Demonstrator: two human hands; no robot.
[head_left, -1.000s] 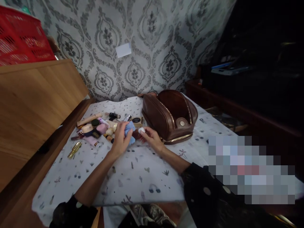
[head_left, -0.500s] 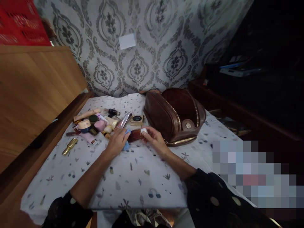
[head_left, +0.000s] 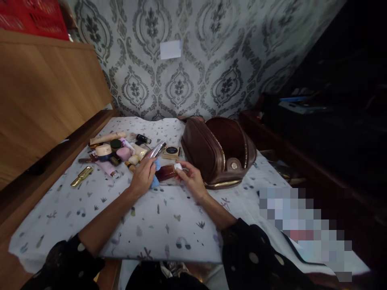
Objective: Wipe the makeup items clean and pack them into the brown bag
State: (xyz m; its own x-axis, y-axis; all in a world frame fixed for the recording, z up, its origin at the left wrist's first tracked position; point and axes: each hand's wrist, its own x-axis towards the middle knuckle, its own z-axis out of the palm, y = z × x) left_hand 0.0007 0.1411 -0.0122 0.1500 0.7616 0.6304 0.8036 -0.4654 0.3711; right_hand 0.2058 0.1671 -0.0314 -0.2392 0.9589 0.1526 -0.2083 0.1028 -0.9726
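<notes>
My left hand (head_left: 142, 179) is closed on a crumpled blue cloth (head_left: 156, 178), pressed against the end of a small dark-red bottle (head_left: 165, 172). My right hand (head_left: 189, 179) pinches the bottle's other end, where its white cap (head_left: 178, 166) shows. The bottle lies sideways just above a table with a white patterned cloth (head_left: 157, 225). A silver tube (head_left: 156, 151) lies just behind my left hand. An open brown leather pouch (head_left: 219, 149) stands right of my right hand.
A cluster of cosmetics (head_left: 116, 153) lies at the back left: jars, tubes, a black round compact (head_left: 171, 150). A gold lipstick (head_left: 81, 176) lies apart nearer the left. A wooden cabinet (head_left: 42, 96) flanks the left edge. Patterned wallpaper is behind; dark furniture stands right.
The cloth slid from covering most of the bottle to its left end, leaving the bottle's body exposed. The camera view shifted slightly; both hands keep their grip.
</notes>
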